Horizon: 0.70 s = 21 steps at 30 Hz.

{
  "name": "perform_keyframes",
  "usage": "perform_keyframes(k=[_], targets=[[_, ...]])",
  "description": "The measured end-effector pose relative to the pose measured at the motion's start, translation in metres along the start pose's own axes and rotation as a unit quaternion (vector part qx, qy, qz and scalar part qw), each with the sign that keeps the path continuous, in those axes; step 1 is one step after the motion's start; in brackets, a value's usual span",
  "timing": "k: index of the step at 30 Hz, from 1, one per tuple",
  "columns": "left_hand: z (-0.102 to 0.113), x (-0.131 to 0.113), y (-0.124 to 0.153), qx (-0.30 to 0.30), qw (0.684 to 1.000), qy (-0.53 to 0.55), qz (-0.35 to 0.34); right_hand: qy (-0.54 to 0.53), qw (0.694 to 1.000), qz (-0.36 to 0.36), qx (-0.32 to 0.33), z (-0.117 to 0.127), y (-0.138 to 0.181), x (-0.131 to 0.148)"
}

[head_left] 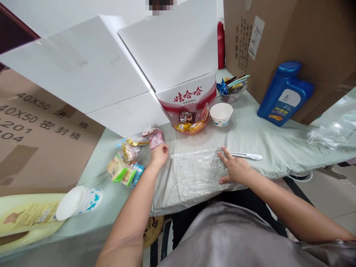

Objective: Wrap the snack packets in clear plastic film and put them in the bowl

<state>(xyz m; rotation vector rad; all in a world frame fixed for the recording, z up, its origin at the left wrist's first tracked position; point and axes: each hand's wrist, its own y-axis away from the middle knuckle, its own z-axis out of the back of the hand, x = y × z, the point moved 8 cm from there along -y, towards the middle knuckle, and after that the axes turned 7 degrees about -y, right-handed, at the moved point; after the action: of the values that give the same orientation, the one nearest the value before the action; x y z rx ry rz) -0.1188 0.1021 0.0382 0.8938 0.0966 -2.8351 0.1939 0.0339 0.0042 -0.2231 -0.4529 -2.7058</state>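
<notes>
A clear plastic sheet [198, 170] lies spread over the cloth in front of me. At its upper left corner my left hand [160, 154] is closed in a pinch on the film. My right hand [236, 168] rests on the sheet's right side, fingers spread. Just beyond the right hand lies a white utility knife [249, 156], partly hidden behind the fingers. A pink snack packet [156, 138] sits right behind my left hand. Further left is a loose pile of wrapped snacks [129, 152].
Behind the sheet stand a pink bowl of snacks [191, 130], a white paper bowl [221, 114] and another snack bowl [233, 97]. A blue bottle [285, 96] leans at right. A paper cup [79, 202] lies tipped at left beside a yellow bottle [27, 215]. Cartons [39, 133] border the table.
</notes>
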Motion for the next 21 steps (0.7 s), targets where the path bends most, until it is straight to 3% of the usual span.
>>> perform_keyframes(k=[2,4,7,10,15,18,21], targets=[[0.014,-0.014,0.015,-0.096,0.993,-0.057,-0.039,0.001,1.0,-0.001,0.0,0.001,0.0,0.001],[0.005,-0.042,0.038,-0.116,0.976,-0.127,-0.132,0.003,1.0,-0.003,0.004,0.001,0.0,0.003],[-0.048,-0.076,0.076,0.055,0.944,-0.188,-0.265,-0.001,1.0,-0.017,0.016,0.002,-0.004,0.001],[-0.072,-0.075,0.098,0.131,0.925,-0.257,-0.249,-0.005,0.998,-0.053,0.03,0.006,-0.009,-0.01],[-0.053,-0.048,0.1,0.125,0.928,-0.295,-0.19,-0.011,0.996,-0.083,0.022,0.017,-0.009,-0.036],[-0.037,-0.045,0.099,0.07,0.934,-0.283,-0.206,-0.028,0.996,-0.078,-0.042,0.03,-0.004,-0.042],[-0.039,-0.049,0.102,0.044,0.935,-0.278,-0.214,-0.046,0.988,-0.015,-0.145,0.046,0.0,-0.026]])
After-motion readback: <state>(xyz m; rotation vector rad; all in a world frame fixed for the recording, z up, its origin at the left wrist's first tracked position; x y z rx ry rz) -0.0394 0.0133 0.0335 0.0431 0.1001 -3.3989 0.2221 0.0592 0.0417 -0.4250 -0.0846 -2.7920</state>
